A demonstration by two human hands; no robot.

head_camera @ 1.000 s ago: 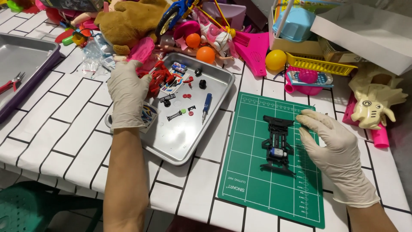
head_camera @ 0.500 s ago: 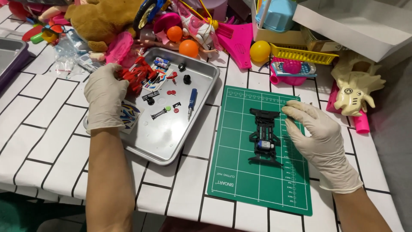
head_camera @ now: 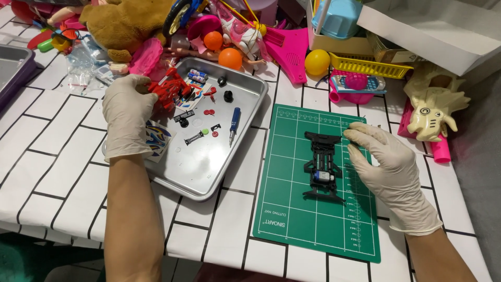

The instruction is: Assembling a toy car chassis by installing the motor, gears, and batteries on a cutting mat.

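Observation:
A black toy-car chassis (head_camera: 323, 164) lies on a green cutting mat (head_camera: 292, 219). My right hand (head_camera: 383, 162), in a white glove, rests on the mat with its fingertips against the chassis's right side. My left hand (head_camera: 128, 112), also gloved, reaches into a metal tray (head_camera: 209, 175) and grips a red toy-car body shell (head_camera: 169, 93) at the tray's far left corner. In the tray lie a small blue screwdriver (head_camera: 234, 125), black wheels (head_camera: 228, 96), small red parts and a sticker sheet (head_camera: 156, 137).
A heap of toys fills the table's far side: a brown plush (head_camera: 125, 26), orange balls (head_camera: 230, 57), a yellow ball (head_camera: 317, 61), a yellow basket (head_camera: 370, 65), a cream toy animal (head_camera: 433, 112). A white box (head_camera: 433, 26) sits far right. Another tray (head_camera: 13, 68) is at the left edge.
My left hand has closed on the red body shell at the tray's far corner. My right hand stays beside the chassis. The camera view shifted.

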